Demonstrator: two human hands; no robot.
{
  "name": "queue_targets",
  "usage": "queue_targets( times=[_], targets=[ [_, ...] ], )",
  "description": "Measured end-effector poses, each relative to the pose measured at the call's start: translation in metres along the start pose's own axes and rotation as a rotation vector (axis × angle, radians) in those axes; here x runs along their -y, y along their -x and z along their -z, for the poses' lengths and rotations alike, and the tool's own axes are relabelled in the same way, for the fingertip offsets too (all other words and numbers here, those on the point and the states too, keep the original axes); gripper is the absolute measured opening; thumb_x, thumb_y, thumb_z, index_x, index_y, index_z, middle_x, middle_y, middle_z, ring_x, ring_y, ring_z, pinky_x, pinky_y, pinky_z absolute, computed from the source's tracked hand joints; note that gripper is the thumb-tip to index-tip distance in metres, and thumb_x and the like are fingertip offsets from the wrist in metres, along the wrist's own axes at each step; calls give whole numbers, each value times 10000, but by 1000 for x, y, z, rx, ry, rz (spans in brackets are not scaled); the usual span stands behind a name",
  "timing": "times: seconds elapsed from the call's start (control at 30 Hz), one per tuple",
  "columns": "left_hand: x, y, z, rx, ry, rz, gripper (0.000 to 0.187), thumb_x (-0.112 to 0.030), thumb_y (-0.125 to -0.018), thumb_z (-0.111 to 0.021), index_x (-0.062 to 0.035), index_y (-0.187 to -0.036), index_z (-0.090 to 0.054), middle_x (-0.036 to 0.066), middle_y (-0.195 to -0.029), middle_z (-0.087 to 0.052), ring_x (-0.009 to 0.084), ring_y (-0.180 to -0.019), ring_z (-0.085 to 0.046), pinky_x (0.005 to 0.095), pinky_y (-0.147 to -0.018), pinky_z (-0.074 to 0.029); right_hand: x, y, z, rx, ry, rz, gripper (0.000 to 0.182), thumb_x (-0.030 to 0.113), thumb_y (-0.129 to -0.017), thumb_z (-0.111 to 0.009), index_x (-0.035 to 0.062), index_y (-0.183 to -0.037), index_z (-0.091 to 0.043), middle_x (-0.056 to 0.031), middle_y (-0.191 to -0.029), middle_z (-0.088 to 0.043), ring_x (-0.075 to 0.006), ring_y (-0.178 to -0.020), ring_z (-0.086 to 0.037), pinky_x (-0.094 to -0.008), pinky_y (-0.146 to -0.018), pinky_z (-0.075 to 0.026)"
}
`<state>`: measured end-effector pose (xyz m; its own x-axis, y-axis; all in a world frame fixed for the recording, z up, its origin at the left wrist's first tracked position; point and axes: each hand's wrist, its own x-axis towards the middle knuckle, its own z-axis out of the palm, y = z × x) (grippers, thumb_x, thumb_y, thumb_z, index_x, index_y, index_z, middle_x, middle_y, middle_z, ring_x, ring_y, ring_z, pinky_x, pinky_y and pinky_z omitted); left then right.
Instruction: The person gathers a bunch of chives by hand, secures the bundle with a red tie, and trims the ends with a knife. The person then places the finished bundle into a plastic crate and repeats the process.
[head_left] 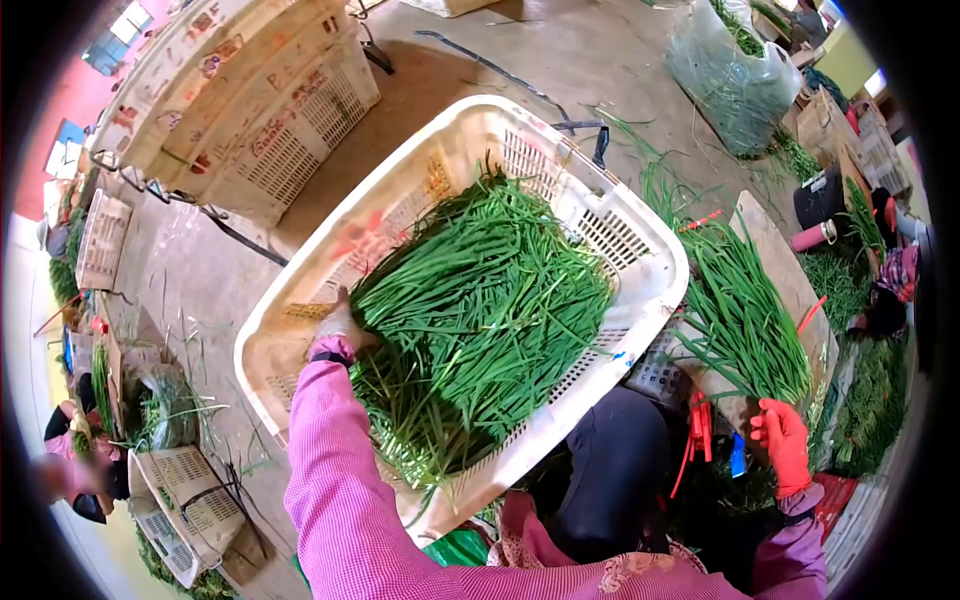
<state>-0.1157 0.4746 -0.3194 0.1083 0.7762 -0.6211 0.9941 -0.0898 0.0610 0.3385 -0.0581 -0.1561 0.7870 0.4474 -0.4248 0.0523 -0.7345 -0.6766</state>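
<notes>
A large off-white plastic basket [648, 250] sits tilted in front of me, holding a thick heap of garlic chives [490, 300]. My left hand [342, 325], in a pale glove, is inside the basket at the left side. It is closed on the ends of the chives there, with its fingertips partly hidden. At the lower right, my right hand [780, 440] wears an orange-red glove. Its fingers are loosely bent and apart, close to the stalk ends of a chive bundle [750, 320] lying on a board [822, 345]. Nothing shows in that hand.
Stacked crates [290, 130] stand at the upper left, and a plastic bag of greens [735, 75] at the upper right. Red strips [697, 420] hang beside my knee [620, 460]. Another person [85, 450] is at the far left. A pink-handled container [815, 237] is at right.
</notes>
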Motion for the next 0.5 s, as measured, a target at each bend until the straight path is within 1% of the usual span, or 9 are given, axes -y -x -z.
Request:
queue_targets(
  times=[0.07,0.13,0.17,0.2,0.3,0.37,0.43,0.47,0.5],
  targets=[
    [-3,-5,0,-46,-124,-12,1100,-373,-599,-882,-123,-1501,-305,187,-1306,-584,341,-1178,-579,399,-1017,-456,2,2,-5,24,-1,-93,242,168,-1009,-508,50,-1195,-608,-39,-891,-686,-72,-667,-583,-214,-601,-457],
    [-1,-8,4,31,-179,-91,825,-433,-614,-851,-97,-1314,-575,175,-1171,-660,322,-1081,-632,395,-955,-488,5,1,-14,27,13,-95,242,165,-1007,-510,46,-1193,-611,-47,-891,-689,-80,-679,-593,-219,-603,-462],
    [-11,4,11,15,-206,-77,670,-494,-626,-815,-83,-1141,-690,172,-1070,-694,315,-1017,-657,394,-921,-500,4,-1,-18,62,2,-77,242,162,-1007,-510,46,-1193,-612,-50,-894,-690,-85,-685,-598,-223,-605,-464],
    [-22,17,21,105,-271,-56,735,-523,-636,-800,-89,-1207,-643,193,-1134,-666,315,-1062,-638,390,-934,-494,4,-2,-21,102,-13,-59,242,160,-1006,-511,47,-1194,-614,-54,-897,-691,-91,-692,-604,-227,-607,-467],
    [-10,25,-16,-161,-438,-191,808,-483,-629,-815,-46,-1258,-557,238,-1161,-618,347,-1109,-596,404,-975,-470,12,-2,-30,127,4,-59,242,160,-1005,-511,50,-1193,-617,-57,-899,-691,-101,-699,-612,-227,-608,-464],
    [-10,45,-22,-72,-45,-134,699,-340,-633,-828,-15,-1194,-566,235,-1141,-625,360,-1089,-601,427,-949,-480,14,-5,-38,139,22,-52,236,170,-1005,-514,58,-1185,-618,-50,-892,-688,-97,-684,-609,-221,-602,-457],
    [-7,59,-52,-289,-118,-171,576,-340,-607,-866,-20,-1016,-616,178,-1031,-625,322,-986,-637,412,-854,-527,5,-11,-39,173,12,-28,232,170,-1006,-513,56,-1180,-616,-45,-884,-686,-91,-676,-605,-220,-599,-456],
    [-12,74,-56,-270,-100,-144,598,-364,-610,-862,-32,-1021,-583,159,-1059,-596,323,-977,-613,418,-846,-505,2,-15,-39,169,7,-27,228,170,-1006,-512,54,-1174,-615,-39,-877,-684,-85,-668,-601,-219,-596,-454],
    [-4,77,-83,-426,-156,-214,631,-349,-607,-852,-51,-1066,-537,134,-1107,-564,309,-1004,-567,424,-877,-457,0,-18,-41,190,-55,-30,221,166,-1010,-505,48,-1163,-612,-29,-859,-679,-73,-656,-595,-213,-590,-454]
  ],
)
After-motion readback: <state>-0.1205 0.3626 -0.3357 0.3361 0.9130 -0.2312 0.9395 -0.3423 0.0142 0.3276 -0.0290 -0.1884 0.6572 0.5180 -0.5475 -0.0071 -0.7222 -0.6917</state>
